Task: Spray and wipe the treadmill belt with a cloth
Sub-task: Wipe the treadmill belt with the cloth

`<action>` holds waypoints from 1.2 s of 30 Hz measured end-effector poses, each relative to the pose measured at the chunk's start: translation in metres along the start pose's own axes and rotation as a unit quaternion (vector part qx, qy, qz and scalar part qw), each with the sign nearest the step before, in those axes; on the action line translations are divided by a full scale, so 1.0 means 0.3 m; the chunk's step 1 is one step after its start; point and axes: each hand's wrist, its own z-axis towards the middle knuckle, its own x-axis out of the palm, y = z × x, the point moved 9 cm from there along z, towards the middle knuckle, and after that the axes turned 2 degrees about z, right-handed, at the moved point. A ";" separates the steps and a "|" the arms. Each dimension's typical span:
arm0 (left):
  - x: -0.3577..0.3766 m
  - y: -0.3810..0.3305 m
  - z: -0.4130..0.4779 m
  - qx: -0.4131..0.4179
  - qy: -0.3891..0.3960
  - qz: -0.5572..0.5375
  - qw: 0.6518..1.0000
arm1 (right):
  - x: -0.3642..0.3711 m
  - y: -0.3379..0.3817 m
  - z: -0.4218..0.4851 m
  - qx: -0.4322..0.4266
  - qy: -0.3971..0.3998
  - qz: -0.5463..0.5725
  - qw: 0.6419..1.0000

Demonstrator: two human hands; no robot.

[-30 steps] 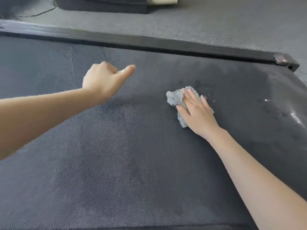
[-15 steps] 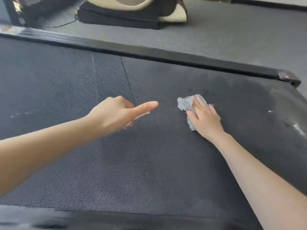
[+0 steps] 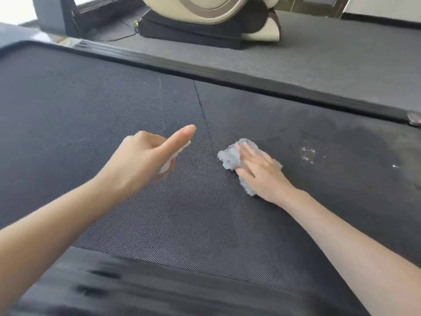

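Note:
The dark woven treadmill belt (image 3: pixel 95 115) fills the view. A crumpled grey cloth (image 3: pixel 230 156) lies on it right of centre. My right hand (image 3: pixel 262 172) presses flat on the cloth with straight fingers. My left hand (image 3: pixel 145 160) hovers just left of the cloth with the thumb stretched forward. Its curled fingers hold a small whitish spray bottle (image 3: pixel 169 161), mostly hidden under the hand. A darker wet patch with white droplets (image 3: pixel 309 153) lies on the belt to the right of the cloth.
A black side rail (image 3: pixel 227 76) borders the belt's far edge, and another dark rail (image 3: pixel 159 290) runs along the near edge. Beyond lies grey carpet with a beige and black machine (image 3: pixel 211 21). A thin seam (image 3: pixel 201 108) crosses the belt.
My left hand has come nearer to me and closer to the cloth. My right hand has slid the cloth left toward the seam. The view has tilted up.

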 end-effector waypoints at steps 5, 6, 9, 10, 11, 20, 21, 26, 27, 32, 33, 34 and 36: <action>-0.061 0.020 -0.002 -0.015 -0.035 -0.017 0.999 | 0.176 0.356 -0.146 -0.246 0.064 0.020 0.967; -0.071 0.028 0.003 -0.018 -0.042 -0.019 0.999 | 0.199 0.411 -0.186 -0.293 0.070 0.008 0.953; -0.095 0.049 0.023 -0.026 -0.055 -0.036 0.997 | 0.215 0.457 -0.219 -0.356 0.081 -0.006 0.931; -0.094 0.051 0.031 -0.025 -0.054 -0.026 0.998 | 0.212 0.447 -0.203 -0.358 0.077 -0.017 0.931; -0.091 0.052 0.040 -0.025 -0.051 -0.015 0.998 | 0.210 0.432 -0.177 -0.352 0.072 -0.029 0.933; -0.022 0.021 0.130 -0.039 -0.032 -0.002 0.999 | 0.109 0.112 0.289 -0.160 0.061 -0.078 0.982; -0.018 0.024 0.144 -0.038 -0.031 -0.003 0.999 | 0.099 0.080 0.331 -0.144 0.058 -0.073 0.985; -0.001 0.041 0.213 -0.038 -0.024 0.010 0.999 | 0.046 -0.073 0.504 -0.077 0.029 -0.063 0.995; 0.002 0.044 0.226 -0.037 -0.024 0.010 0.999 | 0.036 -0.104 0.537 -0.065 0.024 -0.066 0.995; 0.030 0.058 0.276 -0.046 -0.018 0.019 0.999 | -0.029 -0.267 0.689 0.006 0.011 -0.071 0.997; 0.035 0.061 0.285 -0.045 -0.017 0.019 0.999 | -0.042 -0.297 0.714 0.021 0.007 -0.073 0.997; 0.039 0.065 0.295 -0.047 -0.017 0.016 0.999 | -0.054 -0.325 0.738 0.034 0.006 -0.070 0.997; 0.053 0.070 0.303 -0.053 -0.013 0.022 0.998 | -0.069 -0.384 0.771 0.060 0.002 -0.066 0.996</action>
